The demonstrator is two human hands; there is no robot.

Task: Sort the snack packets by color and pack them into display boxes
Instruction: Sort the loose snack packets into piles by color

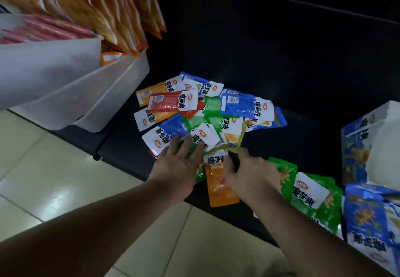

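A mixed pile of snack packets point(207, 112) in blue, green, red and orange lies on a dark surface point(281, 71). My left hand point(176, 168) rests flat, fingers spread, on the pile's near edge over green packets. My right hand point(253, 175) touches the right side of an orange packet point(218, 181) lying at the front of the pile; whether it grips it is unclear. To the right lie sorted green packets point(307, 194) and blue packets point(368, 218). A blue display box point(355, 146) stands at the far right.
White plastic bins point(65, 86) with orange and pink packets hang over the surface at the upper left. Pale floor tiles point(54, 168) lie below the surface's front edge.
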